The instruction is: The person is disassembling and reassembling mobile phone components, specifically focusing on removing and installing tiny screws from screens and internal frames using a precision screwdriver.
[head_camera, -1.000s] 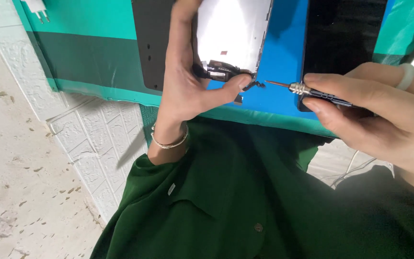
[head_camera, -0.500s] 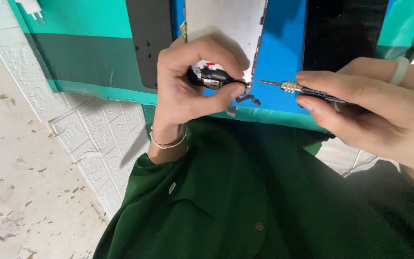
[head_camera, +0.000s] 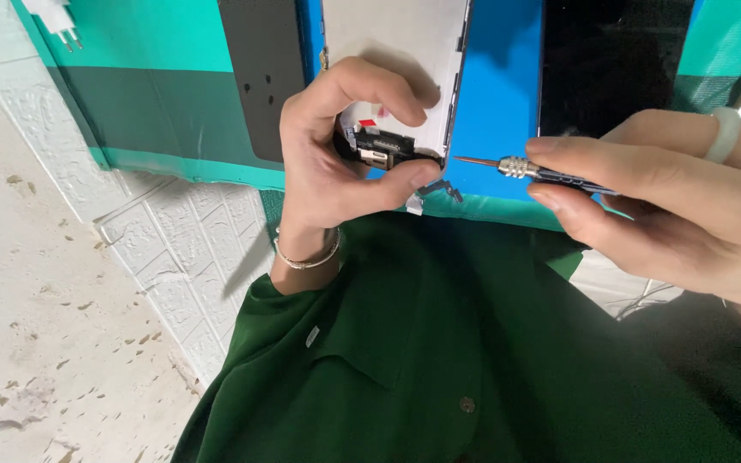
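Observation:
My left hand (head_camera: 336, 163) grips the near end of a white phone screen panel (head_camera: 396, 51), thumb and fingers pinched around a small black component (head_camera: 383, 150) with ribbon cables at that end. A thin bracelet circles that wrist. My right hand (head_camera: 671, 206) holds a slim precision screwdriver (head_camera: 525, 169) with a knurled metal collar; its tip points left and stops just short of the panel's near right corner. A pale ring sits on one right finger. Both hands hover at the table's near edge above my green shirt.
A blue mat (head_camera: 499, 94) lies on the teal table cover (head_camera: 147, 51). A dark grey flat panel (head_camera: 263, 77) with small holes rests left of the white one, a black screen (head_camera: 611, 60) to the right. A white charger plug (head_camera: 57, 17) sits far left. White textured wall and speckled floor lie below.
My left hand has curled its fingers around the panel's near end and pinched the black component. The screwdriver has stayed close to the panel's corner, tip pointing at it.

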